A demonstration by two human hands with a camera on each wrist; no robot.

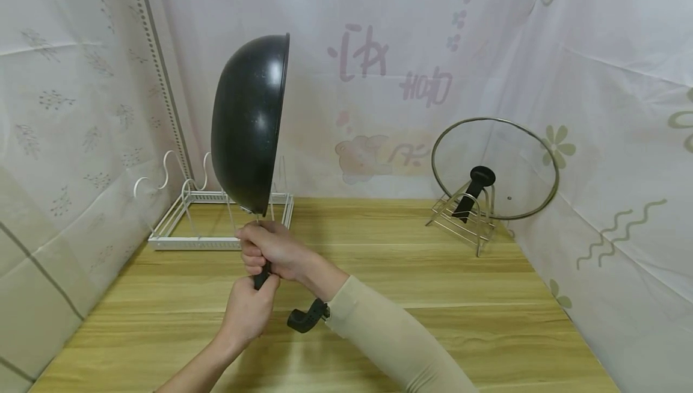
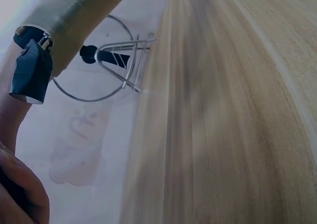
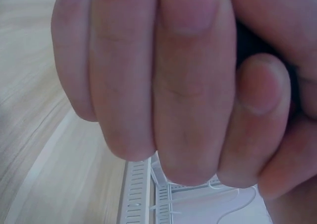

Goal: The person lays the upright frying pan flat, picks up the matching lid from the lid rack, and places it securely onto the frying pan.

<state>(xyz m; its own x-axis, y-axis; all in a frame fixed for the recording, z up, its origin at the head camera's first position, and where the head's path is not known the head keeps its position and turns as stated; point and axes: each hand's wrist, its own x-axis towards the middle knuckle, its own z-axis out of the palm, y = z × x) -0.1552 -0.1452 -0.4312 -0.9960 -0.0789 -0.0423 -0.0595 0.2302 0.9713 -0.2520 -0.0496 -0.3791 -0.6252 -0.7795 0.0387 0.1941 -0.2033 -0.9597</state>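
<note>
Hands (image 1: 248, 309) (image 1: 278, 251) gripping wok (image 1: 246, 122), rack (image 1: 195, 244) seemingly behind, lid (image 1: 520, 170) on stand (image 1: 479, 236)

A kitchen-like nook, judging by its cookware — a black wok (image 1: 246, 122), a glass pan lid (image 1: 511, 161) propped on a wire stand (image 1: 479, 230), and a white dish rack (image 1: 195, 244). Creased, printed curtains (image 1: 390, 110) surround the wood-grain tabletop (image 1: 379, 260) — more a curtained-off booth than a fitted kitchen.

The wood table (image 1: 368, 230) is yellow-brown w/ stripes. A white rack (image 1: 200, 244) sits at back L. A sm. wire stand (image 1: 479, 236) sits nr back R.
</note>
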